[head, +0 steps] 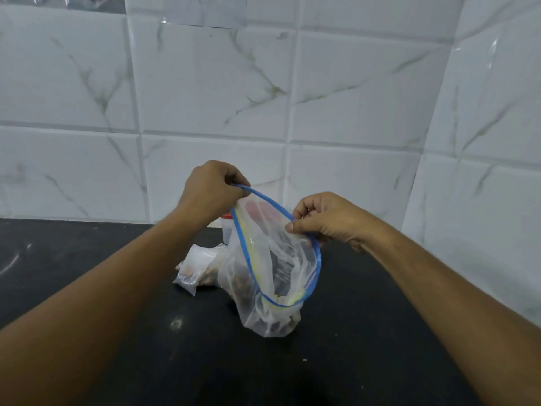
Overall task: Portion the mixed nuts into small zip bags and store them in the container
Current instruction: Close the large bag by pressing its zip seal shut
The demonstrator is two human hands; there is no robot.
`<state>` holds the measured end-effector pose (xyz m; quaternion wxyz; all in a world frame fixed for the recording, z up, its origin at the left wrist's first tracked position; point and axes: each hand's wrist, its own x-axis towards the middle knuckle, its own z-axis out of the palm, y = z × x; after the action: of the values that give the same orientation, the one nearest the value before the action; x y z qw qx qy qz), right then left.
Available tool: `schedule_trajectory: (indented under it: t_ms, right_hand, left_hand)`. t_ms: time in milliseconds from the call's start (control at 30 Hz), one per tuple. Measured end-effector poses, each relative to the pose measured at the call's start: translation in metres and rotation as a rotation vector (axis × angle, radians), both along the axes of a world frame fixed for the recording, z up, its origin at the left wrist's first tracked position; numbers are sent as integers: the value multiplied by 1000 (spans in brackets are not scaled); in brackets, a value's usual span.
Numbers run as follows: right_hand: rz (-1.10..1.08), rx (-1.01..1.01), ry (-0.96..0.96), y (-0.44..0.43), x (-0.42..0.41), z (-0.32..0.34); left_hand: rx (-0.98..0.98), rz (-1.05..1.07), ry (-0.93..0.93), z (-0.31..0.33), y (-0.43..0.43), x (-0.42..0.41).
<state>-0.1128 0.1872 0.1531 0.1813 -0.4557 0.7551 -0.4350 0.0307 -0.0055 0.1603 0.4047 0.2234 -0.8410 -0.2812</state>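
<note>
A white marble-patterned tiled wall backs a dark worktop. On the worktop, near the middle, stands a large clear zip bag, its bottom resting on the surface and its mouth pulled wide open into a loop outlined by the blue zip seal. Brown mixed nuts sit low inside it, seen through the crinkled plastic. Just behind it to the left lie a few small zip bags, at least one showing dark nuts inside; how many there are is hard to make out. Behind the large bag a translucent container with a red lid is mostly hidden by the plastic and the left forearm, its contents not visible. The left hand has a closed grip, fingers curled and pinching the far end of the seal. The right hand pinches the seal's right side between thumb and curled fingers. Both forearms are cut off at the frame's lower edges.
</note>
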Motion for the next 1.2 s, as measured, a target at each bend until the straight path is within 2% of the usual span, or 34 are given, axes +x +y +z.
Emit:
schedule_trajectory:
  t_ms: [133,233,300,400,433,467,567,667,867,1000,1033,1100,1200]
  right_hand:
    - [90,121,-104,13,-3,-4]
    - [41,181,-131,21,-8,-10]
    - [-94,153,25,22,-12,-15]
    - [-320,160,457,20,-19,-21]
    - [-358,190,485,20,-21,-21]
    - [-357,210,425,20,-22,-22]
    - [-270,135,17,19,-20,-21]
    - [-208,-25,-157,17,-15,-13]
    - [-182,-83,-76,14,-1,-8]
    - [-262,92,273,21,-3,-8]
    - [-260,133,309,24,-3,-7]
    - [-210,139,239,28,-4,-7]
    - [-149,-10,-79,32,-5,-6]
  left_hand:
    - [6,76,-1,-3,-11,4]
    - [22,106,-24,-4,-16,9]
    - [29,114,-35,-5,-18,13]
    - [-2,128,-59,-5,-20,18]
    - [-33,142,-80,-4,-21,18]
    - [-78,157,-126,-3,-21,19]
    - [-212,86,-347,-2,-15,21]
    - [-395,-54,-475,-4,4,16]
    - [-519,-106,-330,-4,34,-5]
    - [-476,-91,-303,2,32,-9]
    - [-450,-88,-309,4,31,-9]
    - [-425,-74,-330,7,29,-8]
    - [-595,-16,-306,6,37,-6]
